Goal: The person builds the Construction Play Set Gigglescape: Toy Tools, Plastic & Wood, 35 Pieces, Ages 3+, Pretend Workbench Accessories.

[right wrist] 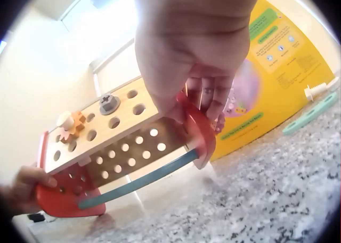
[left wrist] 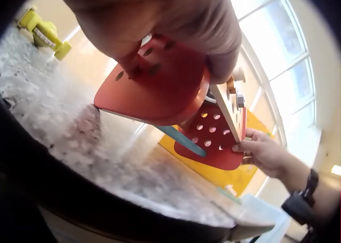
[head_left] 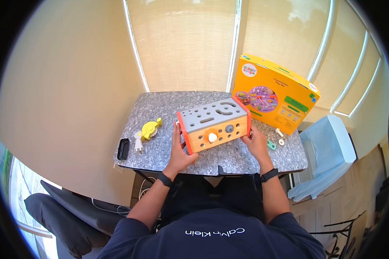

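A toy workbench [head_left: 211, 123] with a grey slotted top, a light wooden side and red end panels is held tilted over the front of the table. My left hand [head_left: 181, 155] grips its left end panel [left wrist: 160, 88], thumb at the lower front corner. At the other end, my right hand [head_left: 257, 144] holds the right panel [right wrist: 198, 128] by its edge. On the wooden side sit an orange gear [right wrist: 74, 130] with a cream bolt [head_left: 212, 137] and a grey screw [right wrist: 109, 104]. A blue-grey bar [right wrist: 146, 182] spans the two panels along the underside.
A yellow box [head_left: 274, 93] stands at the table's back right. Near it lie a cream screw [head_left: 279, 132], a ring [head_left: 281, 142] and a green strip [head_left: 271, 144]. Yellow toy pieces [head_left: 150, 129] and a black tray [head_left: 123, 149] lie left. A blue-covered chair [head_left: 328, 151] stands right.
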Action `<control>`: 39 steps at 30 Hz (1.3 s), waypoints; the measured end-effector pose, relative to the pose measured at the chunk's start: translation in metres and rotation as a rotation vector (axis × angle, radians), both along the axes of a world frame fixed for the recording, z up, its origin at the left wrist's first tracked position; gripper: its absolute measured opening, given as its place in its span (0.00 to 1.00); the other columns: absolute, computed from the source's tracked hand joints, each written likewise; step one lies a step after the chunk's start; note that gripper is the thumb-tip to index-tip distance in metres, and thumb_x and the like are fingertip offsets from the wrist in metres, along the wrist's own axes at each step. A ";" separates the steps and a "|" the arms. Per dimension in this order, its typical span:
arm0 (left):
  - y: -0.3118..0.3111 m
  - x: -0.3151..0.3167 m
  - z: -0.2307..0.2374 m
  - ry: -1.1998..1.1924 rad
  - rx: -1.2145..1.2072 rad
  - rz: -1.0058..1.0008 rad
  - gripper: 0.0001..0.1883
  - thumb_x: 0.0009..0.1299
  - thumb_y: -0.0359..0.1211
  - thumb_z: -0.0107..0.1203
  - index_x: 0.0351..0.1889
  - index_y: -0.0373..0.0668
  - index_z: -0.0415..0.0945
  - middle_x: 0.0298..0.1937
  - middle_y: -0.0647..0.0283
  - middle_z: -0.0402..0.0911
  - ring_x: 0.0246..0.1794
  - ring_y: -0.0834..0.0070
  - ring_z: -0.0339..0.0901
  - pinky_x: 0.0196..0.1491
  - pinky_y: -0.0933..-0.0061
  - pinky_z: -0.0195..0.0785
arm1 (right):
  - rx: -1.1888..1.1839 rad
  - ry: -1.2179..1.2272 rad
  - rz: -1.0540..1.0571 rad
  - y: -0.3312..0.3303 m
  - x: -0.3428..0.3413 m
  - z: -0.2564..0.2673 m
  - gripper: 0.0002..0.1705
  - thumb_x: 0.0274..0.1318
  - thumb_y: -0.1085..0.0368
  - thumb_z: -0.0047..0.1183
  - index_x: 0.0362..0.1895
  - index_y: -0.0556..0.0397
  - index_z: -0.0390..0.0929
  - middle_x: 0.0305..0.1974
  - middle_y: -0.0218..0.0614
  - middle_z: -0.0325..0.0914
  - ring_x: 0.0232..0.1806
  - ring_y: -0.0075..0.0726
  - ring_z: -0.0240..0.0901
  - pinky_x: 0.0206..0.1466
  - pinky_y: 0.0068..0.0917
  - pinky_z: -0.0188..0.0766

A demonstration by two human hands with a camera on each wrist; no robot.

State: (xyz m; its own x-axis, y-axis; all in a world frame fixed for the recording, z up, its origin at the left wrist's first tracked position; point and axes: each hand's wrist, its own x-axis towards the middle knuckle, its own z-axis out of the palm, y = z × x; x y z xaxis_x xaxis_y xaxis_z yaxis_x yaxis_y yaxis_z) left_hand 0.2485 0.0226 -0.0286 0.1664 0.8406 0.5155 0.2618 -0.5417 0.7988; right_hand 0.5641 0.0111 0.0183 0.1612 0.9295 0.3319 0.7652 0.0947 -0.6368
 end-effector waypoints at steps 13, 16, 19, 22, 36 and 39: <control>0.027 -0.008 -0.001 -0.852 -0.558 -0.294 0.38 0.55 0.28 0.50 0.70 0.33 0.65 0.65 0.50 0.75 0.59 0.55 0.79 0.64 0.54 0.75 | 0.312 0.272 0.419 -0.032 -0.025 0.069 0.37 0.69 0.59 0.58 0.76 0.57 0.61 0.72 0.52 0.67 0.74 0.47 0.64 0.75 0.38 0.59; 0.029 -0.013 -0.002 -1.022 -0.710 -0.321 0.38 0.57 0.29 0.47 0.72 0.33 0.62 0.67 0.46 0.73 0.62 0.46 0.76 0.63 0.46 0.76 | 0.220 0.233 0.511 -0.037 -0.009 0.061 0.46 0.70 0.54 0.58 0.81 0.58 0.49 0.81 0.52 0.49 0.83 0.45 0.46 0.82 0.38 0.44; 0.029 -0.013 -0.004 -1.052 -0.679 -0.336 0.38 0.58 0.29 0.47 0.72 0.33 0.61 0.68 0.47 0.72 0.63 0.45 0.74 0.63 0.45 0.76 | 0.248 0.318 0.409 -0.033 0.024 0.050 0.40 0.69 0.54 0.59 0.77 0.57 0.59 0.76 0.54 0.61 0.79 0.48 0.56 0.79 0.38 0.52; 0.027 -0.019 -0.006 -1.097 -0.648 -0.358 0.38 0.59 0.28 0.46 0.73 0.30 0.61 0.69 0.47 0.71 0.64 0.46 0.74 0.62 0.46 0.77 | 0.090 -0.170 -0.098 -0.027 0.105 0.010 0.26 0.62 0.59 0.63 0.63 0.53 0.77 0.59 0.52 0.78 0.64 0.57 0.73 0.67 0.44 0.69; 0.028 -0.012 -0.004 -1.190 -0.796 -0.440 0.39 0.57 0.32 0.48 0.71 0.33 0.62 0.67 0.44 0.72 0.61 0.43 0.74 0.65 0.44 0.73 | 0.011 -0.335 -0.226 0.004 0.192 -0.079 0.15 0.50 0.75 0.60 0.45 0.54 0.84 0.46 0.55 0.83 0.50 0.62 0.80 0.55 0.49 0.75; 0.028 -0.015 -0.005 -1.177 -0.833 -0.509 0.38 0.57 0.32 0.48 0.71 0.32 0.62 0.66 0.44 0.73 0.57 0.45 0.76 0.63 0.47 0.73 | -0.079 -0.328 -0.269 0.008 0.194 -0.091 0.14 0.51 0.76 0.58 0.44 0.53 0.82 0.46 0.56 0.82 0.50 0.64 0.79 0.53 0.51 0.75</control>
